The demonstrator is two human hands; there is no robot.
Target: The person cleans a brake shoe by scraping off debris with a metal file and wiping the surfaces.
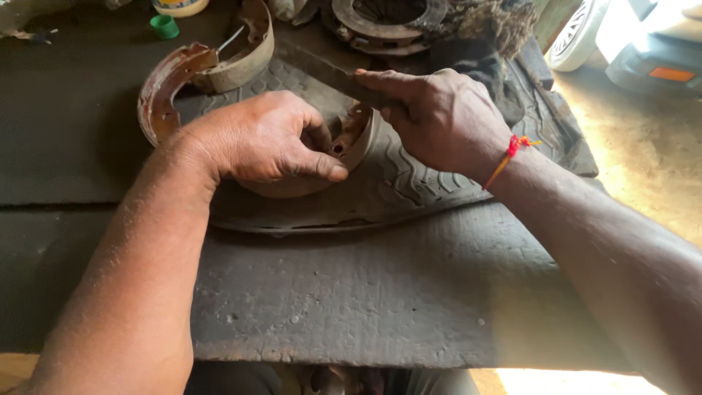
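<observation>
My left hand (267,139) grips a curved, rusty brake shoe (357,143) that rests on a worn piece of tyre tread (409,186); the thumb lies along its pale outer lining. My right hand (439,117) holds a long flat metal file (318,67) that runs up and to the left. The file's near end meets the shoe's upper end, with the forefinger pressed along it. A red and orange thread is tied around the right wrist.
Two more brake shoes (164,91) (252,47) lie at the back left of the dark workbench (351,292). A green cap (164,27) and a round metal part (380,22) sit at the back. A vehicle wheel (578,33) stands at the right.
</observation>
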